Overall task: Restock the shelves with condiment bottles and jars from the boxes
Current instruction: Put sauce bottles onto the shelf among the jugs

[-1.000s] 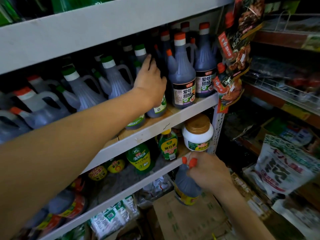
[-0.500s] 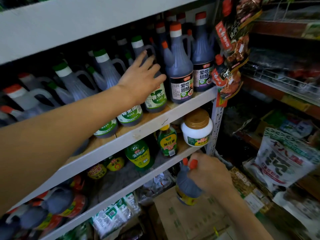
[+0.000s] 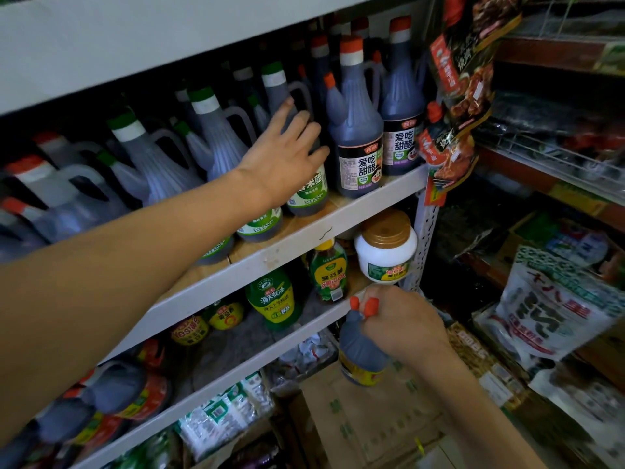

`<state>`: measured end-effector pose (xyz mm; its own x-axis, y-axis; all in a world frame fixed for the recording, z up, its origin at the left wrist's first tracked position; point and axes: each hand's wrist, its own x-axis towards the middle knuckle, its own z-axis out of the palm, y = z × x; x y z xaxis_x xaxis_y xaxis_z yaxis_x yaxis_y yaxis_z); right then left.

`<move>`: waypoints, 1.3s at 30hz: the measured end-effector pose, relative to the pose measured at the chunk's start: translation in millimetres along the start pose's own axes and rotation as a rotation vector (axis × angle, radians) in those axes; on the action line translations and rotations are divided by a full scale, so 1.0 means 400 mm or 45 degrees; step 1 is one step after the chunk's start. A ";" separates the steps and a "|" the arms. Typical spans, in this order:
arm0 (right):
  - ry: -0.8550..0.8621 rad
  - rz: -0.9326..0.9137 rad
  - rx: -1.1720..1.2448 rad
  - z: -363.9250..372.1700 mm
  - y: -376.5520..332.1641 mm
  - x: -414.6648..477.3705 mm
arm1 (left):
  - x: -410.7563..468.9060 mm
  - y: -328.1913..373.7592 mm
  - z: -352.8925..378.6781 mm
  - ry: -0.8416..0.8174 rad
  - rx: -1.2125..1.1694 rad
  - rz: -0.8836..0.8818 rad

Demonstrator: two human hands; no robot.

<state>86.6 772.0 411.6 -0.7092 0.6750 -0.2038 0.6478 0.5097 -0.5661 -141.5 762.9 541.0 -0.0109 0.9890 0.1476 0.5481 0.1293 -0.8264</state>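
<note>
The dark orange-capped bottle [image 3: 359, 350] has hardly shifted over the last second. It hangs upright by its neck in the right grip [image 3: 400, 319], whose fingers are curled tight just under the cap. It sits just in front of the lower shelf [image 3: 257, 357] edge and above the cardboard box [image 3: 365, 431].

What has moved is the left grip [image 3: 284, 157]. A second ago it reached in around the neck of a green-capped bottle [image 3: 306, 194]. Now it lies on that bottle's shoulder with fingers straight and spread, clasping nothing, only touching or steadying it. The green-capped bottle stands at the front of the upper shelf [image 3: 297, 247], just beside the orange-capped vinegar bottles [image 3: 360, 154] on its right. More green-labelled bottles run leftward along the edge, partly hidden by the forearm.

My reading is that the tidying of that front row is about finished, and the left grip is free to come away. The bottle in the right grip is not yet shelved, so that is the step in hand. Its yellow label differs from the dark labels on the upper shelf, and I cannot tell which row it belongs to. The right end of the upper shelf looks tightly packed, so a slot may need clearing first.

A white jar with a gold lid [image 3: 385, 255] stands on the lower shelf just above the right grip, close enough to be knocked on the way up. Hanging snack packets [image 3: 453, 106] crowd the shelf post further right
</note>
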 end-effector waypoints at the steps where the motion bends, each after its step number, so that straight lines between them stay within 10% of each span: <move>1: 0.006 -0.021 -0.029 -0.007 -0.004 -0.007 | -0.013 0.005 -0.007 0.018 -0.082 -0.033; 5: -0.080 -0.129 0.054 -0.080 -0.030 -0.039 | -0.145 0.110 -0.055 0.244 -0.781 -0.173; 9: -0.291 -0.172 0.330 -0.180 -0.087 -0.078 | -0.365 0.242 -0.087 -0.598 -2.627 -0.390; 12: -0.396 -0.244 0.478 -0.210 -0.145 -0.119 | -0.507 0.310 -0.086 -0.779 -3.186 -0.323; 29: 0.045 -0.121 0.917 -0.079 -0.679 -0.437 | -0.931 0.079 -0.196 -0.671 -4.163 -0.873; 39: -0.340 -0.120 1.097 0.119 -0.825 -0.541 | -1.146 -0.034 -0.112 -0.465 -4.111 -0.807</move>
<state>12.8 432.5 604.6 -0.8591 0.4498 -0.2440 0.2275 -0.0914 -0.9695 -106.6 304.7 509.0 -0.1696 0.9502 -0.2616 -0.7015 0.0700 0.7092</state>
